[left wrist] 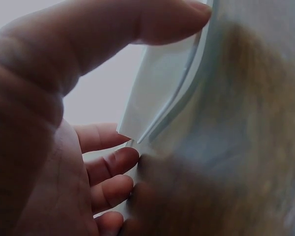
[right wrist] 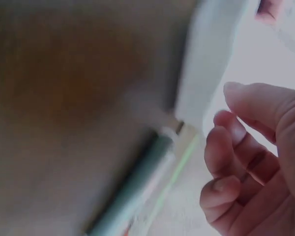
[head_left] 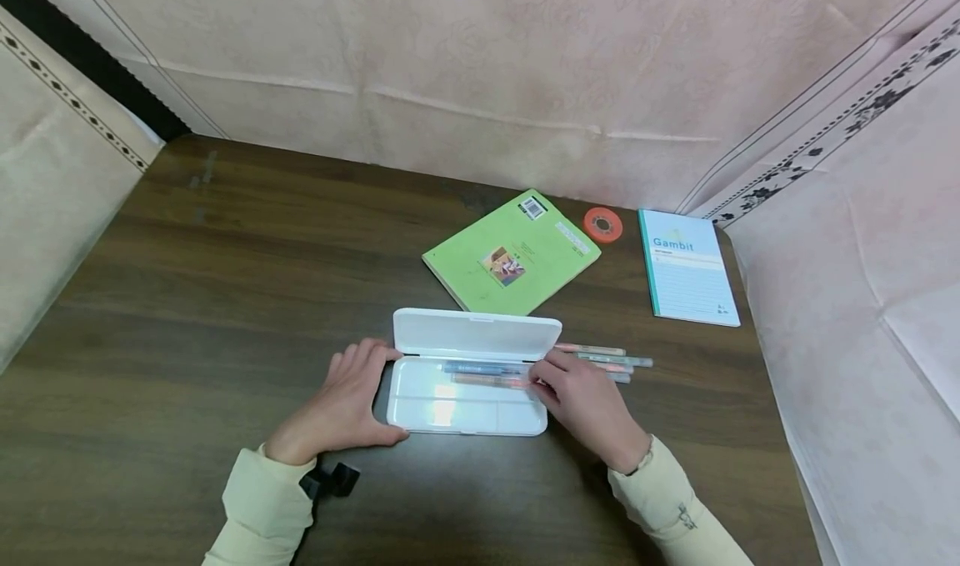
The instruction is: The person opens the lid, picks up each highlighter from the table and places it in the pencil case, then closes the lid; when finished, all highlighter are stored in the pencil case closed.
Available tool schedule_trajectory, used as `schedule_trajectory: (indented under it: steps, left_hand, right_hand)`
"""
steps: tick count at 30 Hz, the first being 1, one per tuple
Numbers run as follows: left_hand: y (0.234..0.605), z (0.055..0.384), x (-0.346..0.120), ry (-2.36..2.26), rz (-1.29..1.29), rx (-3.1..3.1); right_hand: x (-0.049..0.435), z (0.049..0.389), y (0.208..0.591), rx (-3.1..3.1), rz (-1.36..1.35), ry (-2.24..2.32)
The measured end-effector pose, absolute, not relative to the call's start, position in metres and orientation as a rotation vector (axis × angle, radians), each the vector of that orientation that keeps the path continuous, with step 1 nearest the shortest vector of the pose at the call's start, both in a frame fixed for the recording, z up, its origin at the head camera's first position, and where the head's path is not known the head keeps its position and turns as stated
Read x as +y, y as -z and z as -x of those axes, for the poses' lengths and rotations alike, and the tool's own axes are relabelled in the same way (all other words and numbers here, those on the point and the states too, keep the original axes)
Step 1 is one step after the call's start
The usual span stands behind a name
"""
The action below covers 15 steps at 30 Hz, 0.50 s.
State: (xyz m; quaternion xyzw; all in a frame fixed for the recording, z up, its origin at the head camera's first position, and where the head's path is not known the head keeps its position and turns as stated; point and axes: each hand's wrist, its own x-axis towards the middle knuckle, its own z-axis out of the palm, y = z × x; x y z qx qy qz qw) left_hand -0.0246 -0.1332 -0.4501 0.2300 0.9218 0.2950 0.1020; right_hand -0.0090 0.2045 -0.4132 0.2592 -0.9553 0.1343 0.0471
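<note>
A white pencil case (head_left: 465, 412) lies on the table with its lid (head_left: 476, 335) raised. My left hand (head_left: 341, 403) holds its left end, thumb at the front edge and fingers by the hinge; in the left wrist view the thumb (left wrist: 172, 22) lies along the rim. Inside lie a blue pen (head_left: 480, 368) and a pinkish pen (head_left: 487, 381). My right hand (head_left: 585, 399) hovers at the case's right end, fingers loosely bent near the pens' ends. The right wrist view shows nothing between thumb and fingers (right wrist: 221, 147). Several more pens (head_left: 637, 363) lie right of the case, partly behind this hand.
Behind the case lies a green book (head_left: 480, 257). An orange-red roll of tape (head_left: 602, 225) sits beside it. A light blue notebook (head_left: 690, 270) is at the back right. Cloth hangs (head_left: 465, 66) along the table's back and sides.
</note>
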Motion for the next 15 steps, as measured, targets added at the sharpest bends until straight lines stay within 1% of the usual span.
schedule_trajectory:
  steps: [3,6,10,15]
  left_hand:
    - [0.450,0.025,-0.133,-0.877,-0.679,2.717]
    - [0.449,0.026,-0.133,-0.875,-0.680,2.714]
    - [0.449,0.025,-0.133,-0.872,-0.674,2.712]
    - [0.450,0.025,-0.133,-0.871,-0.669,2.710]
  right_hand:
    - [0.220,0.012,0.400,-2.945,-0.718,-0.461]
    - [0.246,0.019,0.391,-2.989,-0.597,-0.489]
    - [0.284,0.031,0.393,-2.991,-0.493,-0.497]
    - [0.314,0.041,0.404,-2.987,-0.500,-0.485]
